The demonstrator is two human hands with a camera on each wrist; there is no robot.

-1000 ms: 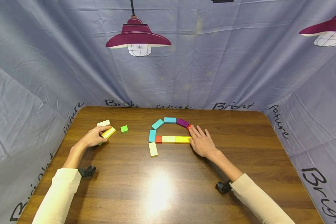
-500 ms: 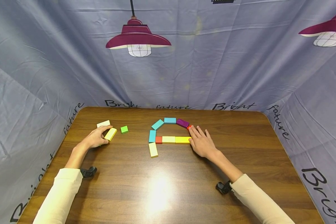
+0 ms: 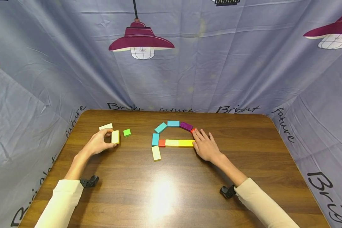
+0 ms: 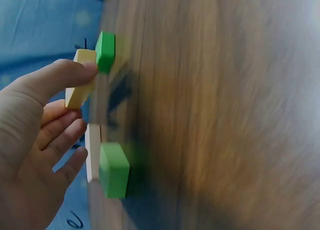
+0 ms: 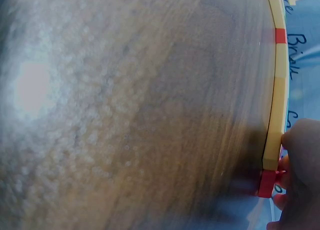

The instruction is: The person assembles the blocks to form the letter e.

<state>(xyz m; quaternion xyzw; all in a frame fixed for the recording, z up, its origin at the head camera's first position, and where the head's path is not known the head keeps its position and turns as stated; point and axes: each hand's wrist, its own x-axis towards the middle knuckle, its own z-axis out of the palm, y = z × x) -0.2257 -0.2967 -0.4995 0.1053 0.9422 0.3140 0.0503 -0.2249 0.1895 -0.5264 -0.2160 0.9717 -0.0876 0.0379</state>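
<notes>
My left hand (image 3: 97, 142) pinches a light yellow block (image 3: 115, 137) between thumb and fingers, lifted off the table in the left wrist view. Near it are a small green block (image 3: 127, 132), a cream block (image 3: 106, 126) and a second green block (image 4: 114, 170), which the hand hides in the head view. My right hand (image 3: 207, 147) lies with fingers extended at the right end of a block outline. Its thumb touches the bright yellow block (image 3: 186, 143); its fingertips are at a red block (image 3: 192, 130), partly covered.
The outline continues with a purple block (image 3: 186, 126), several blue blocks (image 3: 173, 123), a cream block (image 3: 172, 143) and a small red block (image 3: 161, 143). Another cream block (image 3: 156, 153) slants down from its left corner. A printed curtain (image 3: 188, 72) hangs behind the wooden table (image 3: 125, 190).
My left hand has raised the light yellow block and shifted it slightly right, turning it more upright. The right hand and the outline have stayed in place.
</notes>
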